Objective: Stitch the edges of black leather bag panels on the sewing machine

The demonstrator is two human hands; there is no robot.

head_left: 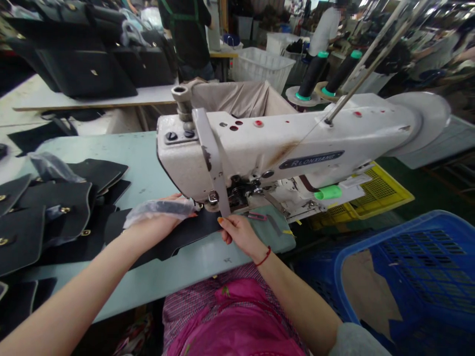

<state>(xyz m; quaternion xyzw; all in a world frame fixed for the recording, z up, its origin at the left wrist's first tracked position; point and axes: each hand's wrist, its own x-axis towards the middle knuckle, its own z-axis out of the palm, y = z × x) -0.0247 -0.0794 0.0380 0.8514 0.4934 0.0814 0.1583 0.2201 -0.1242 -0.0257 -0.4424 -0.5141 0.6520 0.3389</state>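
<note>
Head view: the left hand [158, 226] rests on a black leather-like bag panel [174, 238], its fingers hidden under a crumpled clear plastic sheet [159, 207], so how tightly it grips cannot be told. The right hand [241, 235], with a red string bracelet [264, 256] at the wrist, pinches the panel's edge between thumb and fingers. The panel lies on a pale green tabletop [208, 267], its far end reaching the needle area of a white industrial sewing machine [260, 143] marked RLONXIANG (its paint is scuffed and rust-stained). Left of the hands sits a loose pile of black flap panels with gold-coloured clasps [63, 212]. A blue plastic crate [408, 277] stands at lower right, and a yellow plastic crate [371, 198] lies beyond the machine's right end. Two black thread cones with green ends [313, 74] stand behind the machine. Farther off, black bags [85, 69] line a white table, near a co-worker in a dark top and green apron straps [187, 34].
</note>
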